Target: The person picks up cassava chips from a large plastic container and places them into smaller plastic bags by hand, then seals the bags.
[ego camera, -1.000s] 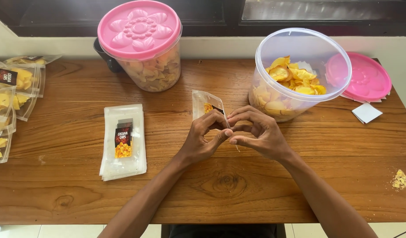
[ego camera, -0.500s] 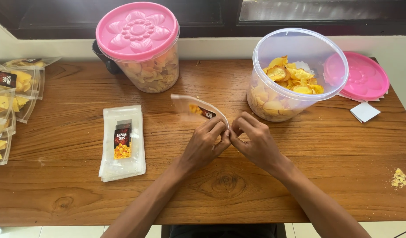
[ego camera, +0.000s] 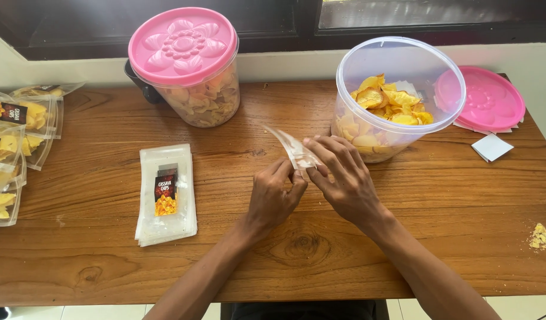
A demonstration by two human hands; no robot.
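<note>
A person seated at a wooden worktop [ego camera: 403, 237] handles a small clear pouch [ego camera: 295, 149] with both hands, seen from above. The landmark is the open clear tub of yellow chips [ego camera: 397, 98], standing toward the back of the worktop on the right.

Far to the left of the tub, at the worktop's edge, lie several filled pouches of chips [ego camera: 15, 148]. Nearer, still well left of the tub, a flat stack of empty labelled pouches [ego camera: 166, 192] rests on the wood. Behind that stack and left of the tub stands a second clear tub of chips, closed by a pink flower-patterned lid [ego camera: 183, 44].

Just left of the tub and in front of it, the left hand [ego camera: 273, 195] is closed in a pinch on the lower end of the small clear pouch, which is raised off the wood and tilted up to the left. The right hand [ego camera: 344, 175], directly in front of the tub, has its fingers closed on the same pouch from the other side.

Just right of the tub lies a loose pink lid [ego camera: 489, 98], with a small white paper square [ego camera: 492, 147] in front of it. Crumbs [ego camera: 540, 236] sit near the worktop's right edge.
</note>
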